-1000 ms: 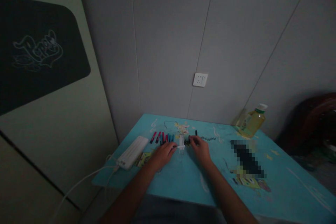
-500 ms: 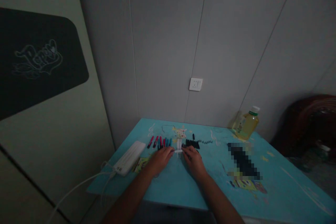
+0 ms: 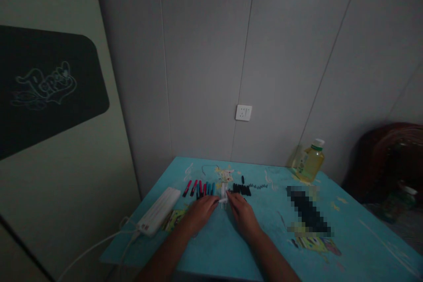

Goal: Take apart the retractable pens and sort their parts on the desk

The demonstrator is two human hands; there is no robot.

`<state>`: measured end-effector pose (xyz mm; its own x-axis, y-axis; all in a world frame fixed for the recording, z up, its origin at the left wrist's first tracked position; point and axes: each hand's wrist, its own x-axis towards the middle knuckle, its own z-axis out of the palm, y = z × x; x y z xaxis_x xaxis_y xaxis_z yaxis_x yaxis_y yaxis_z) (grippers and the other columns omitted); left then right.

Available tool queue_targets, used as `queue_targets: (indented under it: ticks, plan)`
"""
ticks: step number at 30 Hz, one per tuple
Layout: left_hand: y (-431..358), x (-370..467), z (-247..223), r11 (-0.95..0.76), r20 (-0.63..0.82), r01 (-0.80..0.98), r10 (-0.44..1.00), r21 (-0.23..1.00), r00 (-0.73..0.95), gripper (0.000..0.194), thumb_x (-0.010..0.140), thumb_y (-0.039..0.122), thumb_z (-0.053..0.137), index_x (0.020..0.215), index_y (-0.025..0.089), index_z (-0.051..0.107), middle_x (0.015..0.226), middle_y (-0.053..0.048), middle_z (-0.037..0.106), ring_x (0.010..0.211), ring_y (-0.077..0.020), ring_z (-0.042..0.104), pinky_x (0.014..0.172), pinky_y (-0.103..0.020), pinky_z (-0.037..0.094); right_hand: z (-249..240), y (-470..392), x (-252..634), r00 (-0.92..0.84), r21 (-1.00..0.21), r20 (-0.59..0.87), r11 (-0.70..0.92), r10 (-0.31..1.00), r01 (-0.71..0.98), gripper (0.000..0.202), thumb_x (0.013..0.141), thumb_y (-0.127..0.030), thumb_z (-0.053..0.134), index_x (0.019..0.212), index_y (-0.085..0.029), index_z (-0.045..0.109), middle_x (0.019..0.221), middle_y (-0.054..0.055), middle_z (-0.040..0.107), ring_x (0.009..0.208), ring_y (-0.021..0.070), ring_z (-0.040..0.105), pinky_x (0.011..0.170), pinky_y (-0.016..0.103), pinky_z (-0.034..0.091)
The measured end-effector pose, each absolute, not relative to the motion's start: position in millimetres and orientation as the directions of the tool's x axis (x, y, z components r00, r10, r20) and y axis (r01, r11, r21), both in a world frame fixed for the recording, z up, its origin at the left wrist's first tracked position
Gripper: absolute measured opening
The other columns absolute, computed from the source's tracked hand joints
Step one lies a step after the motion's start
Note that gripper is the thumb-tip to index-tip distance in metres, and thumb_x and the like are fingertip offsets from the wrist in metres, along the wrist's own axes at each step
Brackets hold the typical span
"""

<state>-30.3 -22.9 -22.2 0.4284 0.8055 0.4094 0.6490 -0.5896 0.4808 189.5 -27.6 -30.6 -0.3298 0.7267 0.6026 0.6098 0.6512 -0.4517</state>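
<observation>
White sticks point(image 3: 224, 188) lie side by side at the middle of the blue table. Across their near part is a short white piece point(image 3: 223, 201). My left hand point(image 3: 204, 208) has its fingers closed at the left end of that piece. Beside the right side of the sticks is my right hand point(image 3: 242, 209), its fingers close together; whether it grips anything is too small to tell. Red and blue pens point(image 3: 199, 188) lie beyond my left hand. Past my right hand is a row of black pieces point(image 3: 242, 189).
A white power strip point(image 3: 159, 211) with cables lies at the table's left edge. On the blue table point(image 3: 228, 246), a bottle of yellow liquid point(image 3: 309, 163) stands at the back right, behind a blurred dark object point(image 3: 309, 210). A wall closes off the back.
The view has tilted up slightly, so the table sits lower. My right fingers have shifted off the right end of the short white piece and point forward along the sticks.
</observation>
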Motion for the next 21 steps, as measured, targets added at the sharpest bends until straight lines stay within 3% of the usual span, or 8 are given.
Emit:
queue_targets:
  ticks: [7,13,17,21]
  plan:
    - [-26,-31,-19,-0.575,0.389,0.622,0.818,0.532,0.424,0.027,0.1,0.035,0.04,0.117,0.027,0.059,0.112,-0.006,0.068,0.102,-0.0213,0.065,0.088,-0.03,0.049,-34,-27,190,-0.24,-0.512,0.615,0.612,0.751,0.602,0.045,0.097,-0.022,0.044,0.142,-0.024,0.048,0.122,0.01,0.067,0.109,0.0221,0.065,0.097,0.037,0.051]
    - [-20,-36,-22,-0.494,0.439,0.403,0.87,0.771,0.226,0.029,0.1,0.04,0.037,0.118,0.021,0.05,0.116,-0.012,0.069,0.101,-0.0229,0.067,0.09,-0.035,0.05,-26,-26,195,-0.088,-0.581,0.615,0.526,0.784,0.621,0.032,0.093,-0.02,0.043,0.115,-0.02,0.066,0.105,0.009,0.071,0.094,0.0202,0.068,0.085,0.031,0.053]
    - [-13,-42,-23,-0.484,0.495,0.319,0.867,0.815,0.051,0.032,0.099,0.044,0.038,0.113,0.019,0.053,0.116,-0.013,0.069,0.096,-0.0233,0.067,0.089,-0.038,0.051,-24,-25,197,-0.057,-0.539,0.567,0.423,0.822,0.729,0.029,0.09,-0.018,0.045,0.105,-0.018,0.07,0.098,0.009,0.071,0.092,0.0214,0.066,0.084,0.031,0.05]
    - [-7,-41,-28,-0.478,0.502,0.352,0.864,0.805,0.027,0.029,0.096,0.043,0.043,0.11,0.021,0.054,0.107,-0.01,0.072,0.097,-0.0237,0.068,0.089,-0.039,0.051,-24,-30,187,-0.15,-0.425,0.519,0.406,0.841,0.809,0.023,0.091,-0.023,0.05,0.102,-0.02,0.071,0.095,0.008,0.069,0.093,0.0214,0.063,0.087,0.031,0.044]
